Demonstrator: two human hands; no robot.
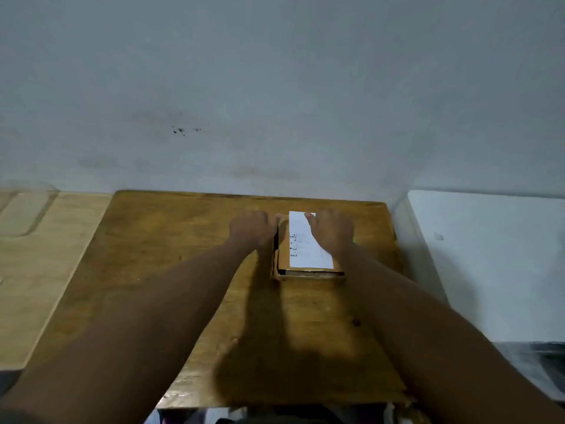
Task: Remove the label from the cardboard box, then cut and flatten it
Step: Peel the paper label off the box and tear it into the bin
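A small brown cardboard box (308, 272) lies flat on the far right part of a wooden table (171, 258). A white printed label (301, 240) covers most of its top face. My left hand (252, 229) rests against the box's left side, fingers reaching toward its far edge. My right hand (331, 232) lies over the label's right half, thumb near the label's far corner. Whether either hand grips the box or only touches it is unclear. The box's right edge is hidden under my right hand.
A grey wall (275, 87) rises directly behind the table. A lighter wooden surface (39, 270) adjoins the table on the left. A white block-like surface (489, 255) stands to the right. The table's near edge (275, 405) is ragged.
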